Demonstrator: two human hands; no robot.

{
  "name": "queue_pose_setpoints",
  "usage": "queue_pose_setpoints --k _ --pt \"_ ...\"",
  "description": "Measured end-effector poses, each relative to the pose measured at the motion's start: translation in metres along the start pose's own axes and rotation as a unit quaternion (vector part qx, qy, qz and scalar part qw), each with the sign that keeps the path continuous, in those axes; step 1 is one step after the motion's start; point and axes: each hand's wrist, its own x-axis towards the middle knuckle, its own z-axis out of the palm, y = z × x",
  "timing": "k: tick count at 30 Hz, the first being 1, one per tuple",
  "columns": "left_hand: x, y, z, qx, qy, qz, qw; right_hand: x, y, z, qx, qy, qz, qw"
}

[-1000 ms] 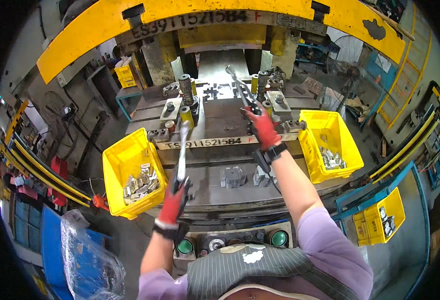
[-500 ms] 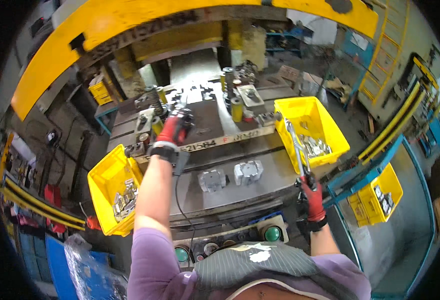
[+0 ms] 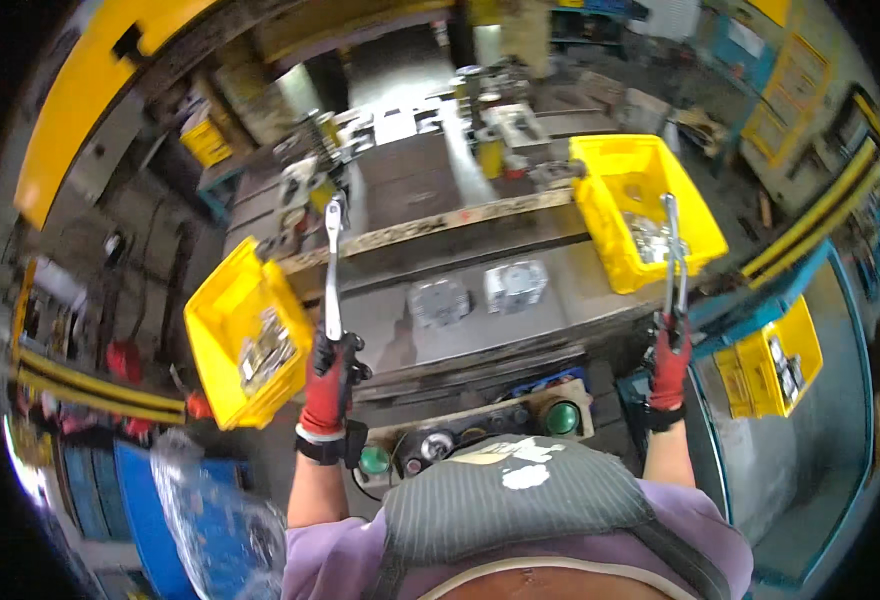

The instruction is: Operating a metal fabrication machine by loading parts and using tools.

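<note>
The person stands at a grey steel press bed with both red-gloved hands drawn back toward the body, each closed around the handle of a long metal tong. The left hand has its fingers wrapped tight on a slim silver tong that points straight up and away, its tip level with the front edge of the dark die block; whether that tip carries a part is too small to tell. The right hand grips a second long silver tong whose tip hangs over the yellow plastic bin on the right, which holds a heap of shiny stamped metal parts. A matching yellow plastic bin on the left, tilted, holds more grey metal pieces. Two round grey blocks sit on the bed between the hands, and round green buttons line the panel just in front of the person's striped apron. Judging from this, the step in hand looks like shuttling parts between bins and die, with both tools clear of the die. The next move calls for steady aim with each tong tip and for keeping both hands well outside the die.
</note>
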Motion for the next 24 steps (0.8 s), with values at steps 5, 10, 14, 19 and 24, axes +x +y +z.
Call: queue_pose_setpoints --k 5,10,14,19,24 --pt "-0.068 -0.028 -0.069 0.078 0.184 0.046 0.979 -0.024 -0.008 0.036 0.051 -0.04 -0.004 0.998" --pt "-0.092 -0.029 -0.138 0.013 0.229 -0.127 0.965 -0.06 -0.049 0.075 0.042 -0.177 0.001 0.983" --pt "-0.089 -0.023 -0.12 0.017 0.292 -0.008 0.956 -0.074 -0.099 0.095 -0.048 -0.367 -0.014 0.929" --pt "-0.068 -0.073 -0.109 0.149 0.246 -0.009 0.958 -0.085 -0.111 0.12 -0.154 -0.432 -0.077 0.885" --pt "-0.055 -0.114 -0.053 0.039 0.098 -0.006 0.994 -0.077 -0.124 0.13 -0.083 -0.406 -0.059 0.908"
